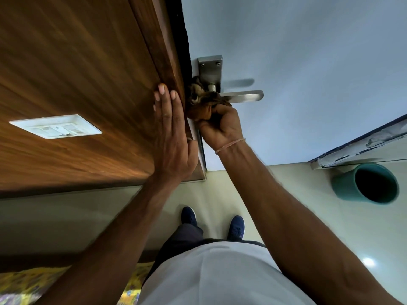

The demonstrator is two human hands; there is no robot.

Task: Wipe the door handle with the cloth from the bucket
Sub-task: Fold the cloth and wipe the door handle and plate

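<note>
The cloth [201, 106] is squeezed in the right hand [222, 126] at the door handle [242, 96] base; the long bar points away rightward. The left hand [171, 133] is pressed flat, fingers together, on the door frame [158, 51].

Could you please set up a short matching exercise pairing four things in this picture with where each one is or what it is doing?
Things:
1. left hand
2. right hand
3. bucket
4. cloth

States:
A. standing on the floor by the wall
B. bunched against the door handle
C. flat on the wooden panel
D. gripping the cloth

Pairs: 1-C, 2-D, 3-A, 4-B
</note>
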